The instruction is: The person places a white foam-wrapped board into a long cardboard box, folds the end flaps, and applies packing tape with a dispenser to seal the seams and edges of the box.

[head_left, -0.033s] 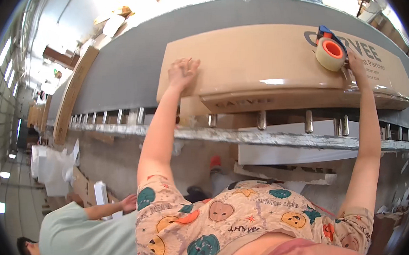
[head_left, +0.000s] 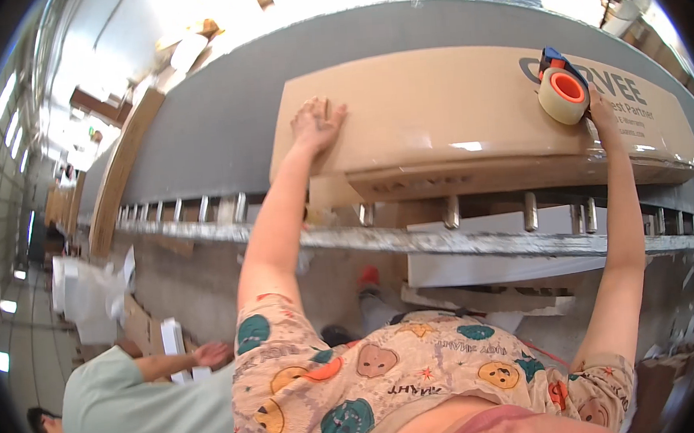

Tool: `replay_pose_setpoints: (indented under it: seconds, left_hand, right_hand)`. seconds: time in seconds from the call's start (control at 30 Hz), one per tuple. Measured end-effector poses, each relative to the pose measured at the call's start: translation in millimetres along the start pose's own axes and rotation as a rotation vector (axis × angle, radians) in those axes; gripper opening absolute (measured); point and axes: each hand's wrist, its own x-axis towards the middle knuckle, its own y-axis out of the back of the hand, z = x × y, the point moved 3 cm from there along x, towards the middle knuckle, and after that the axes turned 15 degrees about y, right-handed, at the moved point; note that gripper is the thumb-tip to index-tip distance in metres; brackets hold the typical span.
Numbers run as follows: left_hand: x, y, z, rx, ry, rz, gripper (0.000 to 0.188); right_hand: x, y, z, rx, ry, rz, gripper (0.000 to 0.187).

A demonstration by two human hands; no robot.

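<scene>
A long brown cardboard box (head_left: 420, 111) lies on the grey conveyor belt in front of me. My left hand (head_left: 319, 126) rests palm down on the box top near its left end, fingers stretched out and holding nothing. Toward the right end, my right hand (head_left: 602, 110) grips a tape dispenser (head_left: 564, 93) with a blue and orange body and a roll of clear tape on an orange core. The dispenser is over the dark printing on the box top; its handle is mostly hidden by my fingers. Shiny clear tape shows along the box's near edge.
A metal rail (head_left: 486, 243) with short upright rollers runs along the conveyor's near side. Another cardboard piece (head_left: 127, 171) stands across the belt at left. A co-worker in a pale green shirt (head_left: 152, 415) is at my lower left. White foam (head_left: 86, 287) lies on the floor.
My left hand has shifted slightly to the right on the box, its fingers a little more stretched. The tape dispenser stays in my right hand at nearly the same place.
</scene>
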Motion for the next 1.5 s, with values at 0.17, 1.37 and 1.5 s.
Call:
replay_pose_setpoints:
  seconds: [0.17,1.37,1.5]
  left_hand:
    - [92,-66,46,-0.331,-0.023,-0.307,0.084]
    - [-249,5,-88,-1.004,-0.205,-0.277,0.052]
    - [-260,50,-98,-0.228,-0.858,-0.179,0.121]
  right_hand:
    - [-34,-24,-33,-0.269,-0.012,0.250,0.065]
    - [-499,-98,-405,-0.756,0.222,-0.559,0.103]
    - [-509,-89,-397,-0.894,0.163,-0.576,0.103]
